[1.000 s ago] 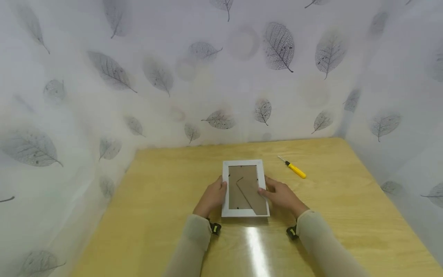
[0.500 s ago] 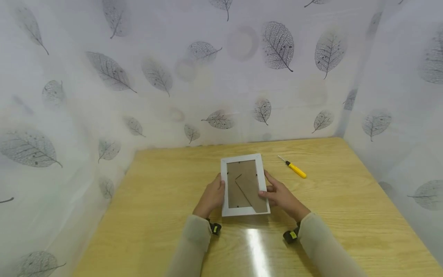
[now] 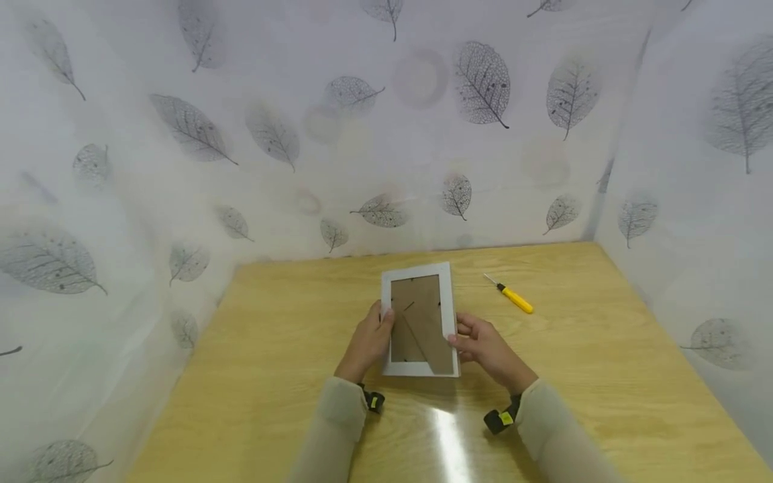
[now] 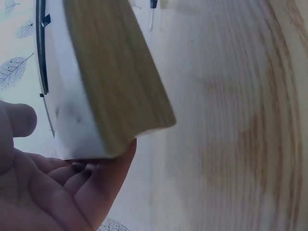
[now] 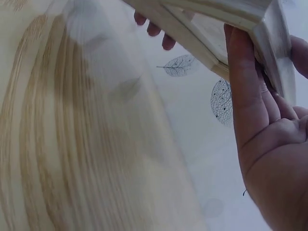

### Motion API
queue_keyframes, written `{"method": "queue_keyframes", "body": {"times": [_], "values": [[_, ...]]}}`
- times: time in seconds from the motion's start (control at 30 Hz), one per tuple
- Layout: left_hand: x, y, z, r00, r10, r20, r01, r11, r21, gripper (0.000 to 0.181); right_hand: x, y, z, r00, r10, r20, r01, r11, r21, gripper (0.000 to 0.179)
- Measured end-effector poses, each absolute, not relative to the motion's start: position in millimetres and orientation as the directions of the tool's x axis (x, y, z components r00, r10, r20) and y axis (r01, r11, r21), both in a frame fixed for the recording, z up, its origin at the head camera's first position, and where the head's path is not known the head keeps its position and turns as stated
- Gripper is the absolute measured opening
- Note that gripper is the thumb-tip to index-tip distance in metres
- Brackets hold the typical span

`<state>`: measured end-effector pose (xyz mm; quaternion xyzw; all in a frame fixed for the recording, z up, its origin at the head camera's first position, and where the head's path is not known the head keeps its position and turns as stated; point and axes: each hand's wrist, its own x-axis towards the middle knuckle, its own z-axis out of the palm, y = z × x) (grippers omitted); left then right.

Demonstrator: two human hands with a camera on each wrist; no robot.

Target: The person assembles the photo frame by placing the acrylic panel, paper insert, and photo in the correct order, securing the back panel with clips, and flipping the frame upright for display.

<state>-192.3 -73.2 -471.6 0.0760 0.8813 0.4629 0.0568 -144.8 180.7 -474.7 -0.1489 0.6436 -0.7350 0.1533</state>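
Note:
A white picture frame (image 3: 447, 302) is held up over the table with its brown backboard (image 3: 417, 315) facing me. A cut-out stand flap lies flat along the board, and small dark tabs sit round its edge. On the left side, my left hand (image 3: 366, 342) grips the frame, thumb on the back and fingers underneath. My right hand (image 3: 492, 352) holds the opposite edge near the lower corner, thumb on the rim. From the left wrist, the frame's wood-toned side (image 4: 115, 82) shows above my fingers. Fingers of the right hand (image 5: 274, 159) reach under the moulding in the right wrist view.
A yellow-handled screwdriver (image 3: 516, 300) lies on the wooden table (image 3: 290, 322), right of the frame. Pale sheeting (image 3: 362, 154) printed with grey leaves rises behind the table and along both sides.
Both hands have shifted the picture frame slightly left and tilted it, its upper edge now farther up the view. My right wrist has turned a little. The screwdriver lies where it was.

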Motion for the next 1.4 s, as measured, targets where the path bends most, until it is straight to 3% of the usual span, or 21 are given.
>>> {"method": "queue_keyframes", "body": {"times": [0.2,0.37,0.7,0.97,1.17,1.4], "values": [[-194,-72,-468,-0.98,0.199,0.016,0.128,0.566,0.814,0.059,-138,177,-468,-0.926,-0.375,0.034,0.005,-0.101,-0.995,0.062],[-190,-68,-455,-0.975,0.177,0.137,0.217,0.596,0.773,0.059,-136,170,-460,-0.945,-0.323,0.056,-0.035,-0.071,-0.997,0.063],[-181,-55,-428,-0.911,0.176,0.372,0.408,0.5,0.764,0.043,-133,154,-451,-0.98,-0.191,0.055,-0.065,0.047,-0.997,0.062],[-174,-38,-412,-0.873,0.249,0.419,0.487,0.471,0.736,0.048,-129,142,-451,-0.992,-0.08,0.097,-0.111,0.196,-0.974,0.064],[-167,-28,-407,-0.859,0.268,0.436,0.511,0.481,0.713,0.051,-126,136,-455,-0.973,-0.048,0.227,-0.232,0.238,-0.943,0.062],[-166,-21,-405,-0.808,0.272,0.523,0.584,0.492,0.646,0.047,-122,131,-456,-0.97,-0.043,0.239,-0.242,0.246,-0.939,0.066]]}}
